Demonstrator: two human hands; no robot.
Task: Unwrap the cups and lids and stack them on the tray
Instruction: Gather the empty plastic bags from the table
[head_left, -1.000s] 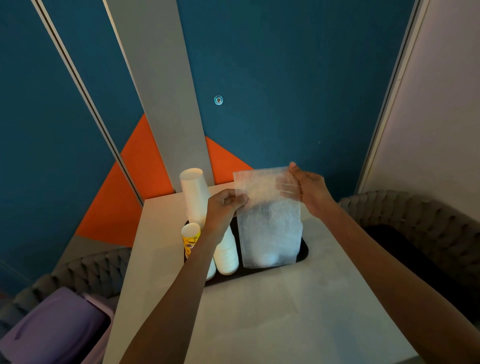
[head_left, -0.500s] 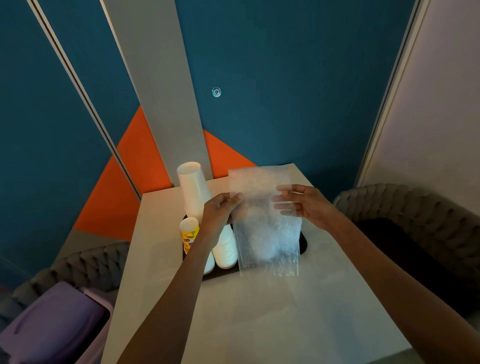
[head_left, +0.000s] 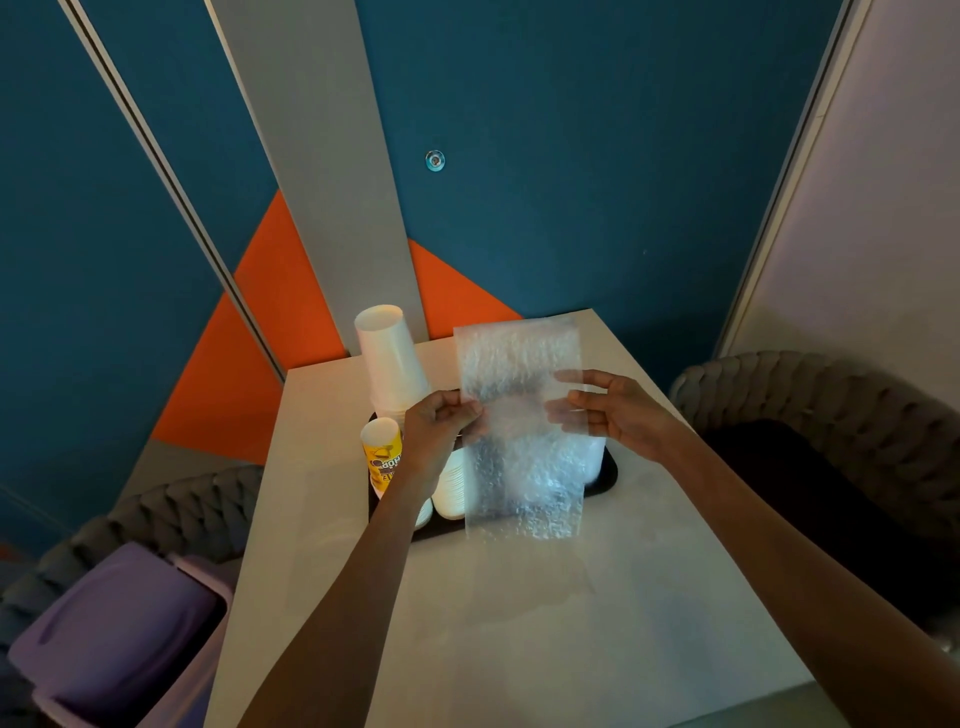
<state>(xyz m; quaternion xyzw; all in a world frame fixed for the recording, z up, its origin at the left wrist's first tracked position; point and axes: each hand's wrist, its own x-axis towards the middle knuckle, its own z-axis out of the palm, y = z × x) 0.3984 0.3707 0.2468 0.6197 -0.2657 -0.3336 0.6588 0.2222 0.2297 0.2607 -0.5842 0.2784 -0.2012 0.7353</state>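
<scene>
A clear, crinkled plastic bag (head_left: 522, 431) hangs upright above the black tray (head_left: 609, 475). My left hand (head_left: 441, 426) pinches its left edge. My right hand (head_left: 621, 415) holds its right edge, and its fingers show through the film. On the tray stand a tall upside-down stack of white cups (head_left: 390, 361) and a yellow printed cup (head_left: 383, 453). More white cups (head_left: 451, 493) lie on the tray by my left wrist. A white shape shows blurred through the bag; I cannot tell what it is.
The tray sits at the far end of a pale table (head_left: 519, 613) that butts against a blue and orange wall. A purple lidded bin (head_left: 119, 629) stands at the lower left. Grey woven chairs (head_left: 810, 410) flank the table on both sides.
The bag has come up off the tray and nearer to me. My right hand slid from its top corner down to the middle of its right edge. My left hand's pinch is unchanged.
</scene>
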